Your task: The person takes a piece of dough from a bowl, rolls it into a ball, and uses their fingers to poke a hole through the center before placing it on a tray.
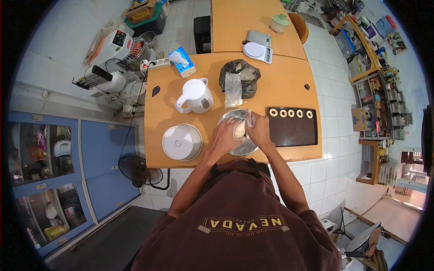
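Note:
Over a round metal bowl (246, 148) at the table's front edge, both my hands are close together. My left hand (224, 137) curls around a lump of pale dough (240, 130), which has clear plastic about it. On the other side of the dough, my right hand (258, 131) has its fingers closed on the clear plastic (250, 119). The exact finger grip is partly hidden. Just right of the bowl lies a dark baking tray (294, 132) with a row of several pale dough rings (283, 113) along its far edge.
Left of the bowl stand a white lidded tub (181, 142) and a white electric kettle (195, 95). Behind it are a black plastic bag (249, 86) and a clear bag (233, 90). Farther back are a kitchen scale (257, 52), a tissue box (182, 63) and a power strip (156, 64).

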`<action>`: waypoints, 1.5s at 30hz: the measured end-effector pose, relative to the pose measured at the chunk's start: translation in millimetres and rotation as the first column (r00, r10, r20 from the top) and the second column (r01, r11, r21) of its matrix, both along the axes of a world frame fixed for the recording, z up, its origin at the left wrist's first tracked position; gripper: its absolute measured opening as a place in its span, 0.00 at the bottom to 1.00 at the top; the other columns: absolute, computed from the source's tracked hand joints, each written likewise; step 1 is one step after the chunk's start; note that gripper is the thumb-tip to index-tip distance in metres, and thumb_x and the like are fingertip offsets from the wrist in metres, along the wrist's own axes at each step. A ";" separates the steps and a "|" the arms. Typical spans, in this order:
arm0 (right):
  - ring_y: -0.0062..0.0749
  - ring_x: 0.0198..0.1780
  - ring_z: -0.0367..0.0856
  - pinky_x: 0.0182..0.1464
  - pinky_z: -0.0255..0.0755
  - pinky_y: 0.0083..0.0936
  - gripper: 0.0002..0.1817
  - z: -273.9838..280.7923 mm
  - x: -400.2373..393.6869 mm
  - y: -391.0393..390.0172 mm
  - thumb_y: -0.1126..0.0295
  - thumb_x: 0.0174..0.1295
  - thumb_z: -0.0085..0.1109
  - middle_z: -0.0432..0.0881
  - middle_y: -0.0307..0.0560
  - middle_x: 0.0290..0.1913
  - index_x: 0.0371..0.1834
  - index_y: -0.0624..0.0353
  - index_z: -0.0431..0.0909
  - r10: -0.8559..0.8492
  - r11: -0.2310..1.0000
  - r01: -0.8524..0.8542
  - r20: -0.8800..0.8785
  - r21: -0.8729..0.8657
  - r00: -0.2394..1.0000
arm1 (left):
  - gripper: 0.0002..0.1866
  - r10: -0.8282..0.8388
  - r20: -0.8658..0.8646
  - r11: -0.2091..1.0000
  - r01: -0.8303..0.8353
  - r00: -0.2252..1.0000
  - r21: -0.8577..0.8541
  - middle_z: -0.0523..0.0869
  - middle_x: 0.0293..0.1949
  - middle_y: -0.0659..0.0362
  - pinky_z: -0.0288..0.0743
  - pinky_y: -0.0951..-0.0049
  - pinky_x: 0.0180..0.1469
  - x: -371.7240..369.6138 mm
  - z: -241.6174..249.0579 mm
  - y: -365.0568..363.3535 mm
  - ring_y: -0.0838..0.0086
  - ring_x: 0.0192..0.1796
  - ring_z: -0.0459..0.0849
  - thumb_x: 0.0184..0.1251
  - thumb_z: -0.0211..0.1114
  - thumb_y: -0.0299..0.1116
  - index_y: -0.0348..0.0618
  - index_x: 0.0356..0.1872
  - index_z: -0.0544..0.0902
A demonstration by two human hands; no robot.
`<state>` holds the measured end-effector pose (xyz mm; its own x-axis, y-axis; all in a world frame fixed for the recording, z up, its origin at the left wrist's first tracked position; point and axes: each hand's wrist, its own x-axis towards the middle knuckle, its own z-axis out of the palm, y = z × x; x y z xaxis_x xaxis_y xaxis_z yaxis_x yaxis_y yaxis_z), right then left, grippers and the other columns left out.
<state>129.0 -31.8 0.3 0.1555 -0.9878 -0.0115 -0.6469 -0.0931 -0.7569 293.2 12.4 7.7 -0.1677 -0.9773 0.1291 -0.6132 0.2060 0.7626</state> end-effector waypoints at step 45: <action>0.62 0.52 0.87 0.57 0.80 0.51 0.23 -100.0 -49.5 29.3 0.56 0.65 0.62 0.87 0.69 0.48 0.52 0.66 0.82 0.639 0.746 -0.482 -0.290 0.459 0.712 | 0.31 -0.468 0.236 0.879 0.421 0.852 0.223 0.82 0.66 0.49 0.72 0.50 0.69 -4.3 -135.1 -11.1 0.50 0.68 0.78 0.50 0.78 0.37 0.47 0.60 0.86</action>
<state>79.5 -2.5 -99.7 0.5813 -0.6355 -0.5082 -0.8018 -0.3412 -0.4905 288.9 1.3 -127.5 -0.5945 -0.7926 -0.1351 -0.6731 0.3988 0.6228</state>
